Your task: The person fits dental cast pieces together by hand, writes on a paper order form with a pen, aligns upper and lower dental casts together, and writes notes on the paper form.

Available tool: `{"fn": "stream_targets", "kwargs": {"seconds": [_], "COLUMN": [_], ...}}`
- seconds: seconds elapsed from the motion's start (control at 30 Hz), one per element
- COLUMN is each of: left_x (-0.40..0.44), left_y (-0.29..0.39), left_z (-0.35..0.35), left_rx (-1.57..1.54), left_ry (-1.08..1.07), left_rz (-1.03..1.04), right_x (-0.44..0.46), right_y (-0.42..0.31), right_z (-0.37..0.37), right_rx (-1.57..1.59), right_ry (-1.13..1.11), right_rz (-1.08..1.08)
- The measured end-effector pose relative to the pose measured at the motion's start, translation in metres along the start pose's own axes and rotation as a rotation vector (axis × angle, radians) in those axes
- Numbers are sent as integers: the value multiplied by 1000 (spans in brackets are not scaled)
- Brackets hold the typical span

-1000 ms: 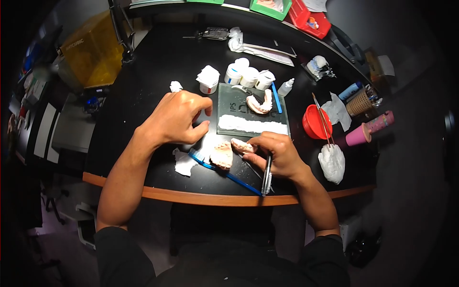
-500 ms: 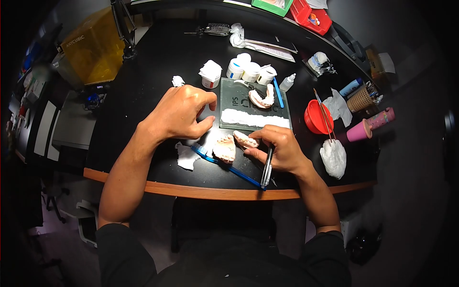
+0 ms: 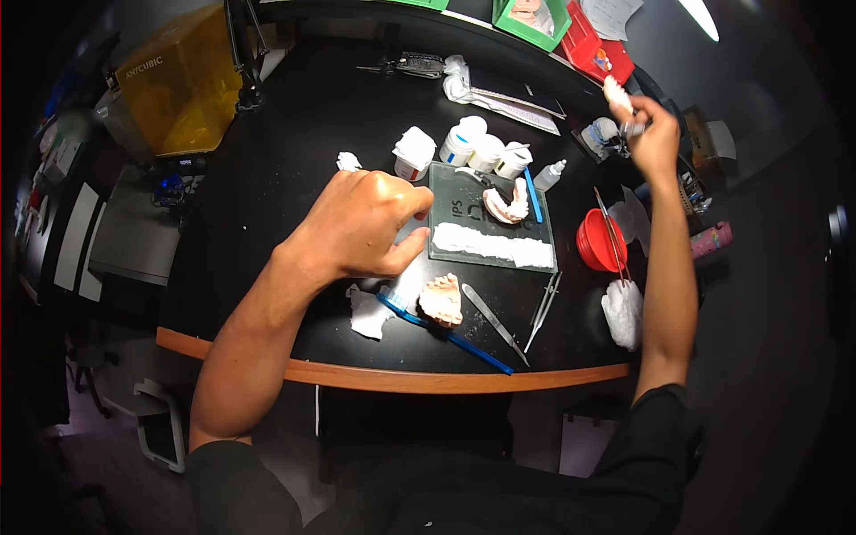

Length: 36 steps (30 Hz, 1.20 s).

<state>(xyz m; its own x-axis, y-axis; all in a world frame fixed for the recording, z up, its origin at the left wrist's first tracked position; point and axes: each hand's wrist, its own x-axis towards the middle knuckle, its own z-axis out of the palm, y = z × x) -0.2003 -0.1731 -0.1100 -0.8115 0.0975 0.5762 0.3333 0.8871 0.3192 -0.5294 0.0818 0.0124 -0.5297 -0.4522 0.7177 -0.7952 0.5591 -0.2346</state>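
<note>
My left hand (image 3: 361, 223) hovers over the table at the left edge of the dark glass plate (image 3: 459, 183), its thumb and forefinger apart and nothing seen between them. Raised at the upper right, my right hand (image 3: 655, 138) is closed on a small pale dental cast (image 3: 617, 95). Something greyish beside its fingers is too blurred to name. A larger dental cast (image 3: 441, 300) rests on the table below my left hand, touching a blue toothbrush (image 3: 446, 333). To its right lie a scalpel (image 3: 492, 321) and metal tweezers (image 3: 544, 312).
A U-shaped dental cast (image 3: 508, 207) and a white strip (image 3: 490, 245) lie on the plate. White jars (image 3: 486, 153) stand behind it. At the right are a red bowl (image 3: 599, 242) and a white wad (image 3: 622, 314). Green (image 3: 544, 36) and red (image 3: 611, 67) boxes stand at the back.
My right hand has swung up and right from the table's front, carrying the small dental cast. The scalpel and tweezers now show in full. My left hand keeps its pose.
</note>
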Motion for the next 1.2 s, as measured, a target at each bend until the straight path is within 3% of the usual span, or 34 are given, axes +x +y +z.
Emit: {"fn": "stream_targets", "kwargs": {"seconds": [0.03,0.1,0.27,0.53,0.8,0.93,1.07,1.1,1.2], "left_x": [0,0,-1,0,1,2,1,0,0], "left_y": [0,-2,-4,-4,-4,-2,-4,-4,-5], "left_z": [-1,-1,-1,0,-1,-3,-1,-1,-1], "left_rx": [-3,23,38,46,43,33,34,36,28], "left_ry": [-9,-11,-28,-48,-46,-43,-56,-62,-45], "left_rz": [-8,-13,-45,-70,-75,-79,-89,-99,-100], "right_x": [25,69,120,113,101,107,126,120,117], "right_y": [11,41,64,71,76,68,90,76,44], "right_z": [6,29,56,54,52,57,84,87,69], "right_rx": [-117,-59,-54,153,227,149,350,191,155], "right_ry": [10,56,-115,-217,-159,-108,-104,-52,-268], "right_rz": [44,114,203,266,209,330,344,335,519]}}
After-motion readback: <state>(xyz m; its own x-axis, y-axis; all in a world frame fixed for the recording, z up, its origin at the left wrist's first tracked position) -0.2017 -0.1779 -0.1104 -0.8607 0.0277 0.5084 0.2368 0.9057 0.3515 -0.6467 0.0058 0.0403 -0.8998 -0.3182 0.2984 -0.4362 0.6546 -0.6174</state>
